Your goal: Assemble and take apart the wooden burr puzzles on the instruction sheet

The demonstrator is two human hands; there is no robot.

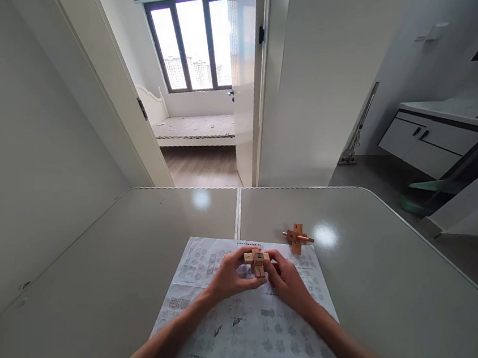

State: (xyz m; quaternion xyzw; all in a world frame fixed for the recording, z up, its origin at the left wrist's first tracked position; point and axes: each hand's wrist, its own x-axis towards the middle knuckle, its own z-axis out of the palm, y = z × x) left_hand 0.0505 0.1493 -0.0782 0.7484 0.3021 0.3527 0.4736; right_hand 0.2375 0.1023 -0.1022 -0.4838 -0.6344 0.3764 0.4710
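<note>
A pale, glossy table (pixel 145 260) fills the foreground, a light seam (pixel 238 216) running across its top toward the far edge. On it lies a creased printed sheet (pixel 247 345) covered with rows of small diagrams, which the forearms and hands partly hide. Past the right hand (pixel 290 281), a reddish-brown wooden interlocking puzzle (pixel 297 239) sits by the sheet's far right corner, its crossed pieces spreading sideways and toward the person; it stands near the hands but apart from them. Beyond the table, a white door (pixel 244 54) stands open onto a room with a bed (pixel 202 126) under a window (pixel 189 43); farther right are a mop (pixel 359 126) and a white vanity cabinet (pixel 431 139). A lighter wooden burr puzzle (pixel 258 259) is held just above the upper middle of the sheet, between both hands. The left hand (pixel 229 275) cups it from the left in a fairly narrow curl, fingers at its far side and thumb at the near side, while the right hand closes its fingers about the right end. The puzzle is cross-shaped, so one long axis is hard to pick: one piece points left, another juts toward the person, leaning slightly right, and a numbered face looks up at the camera.
</note>
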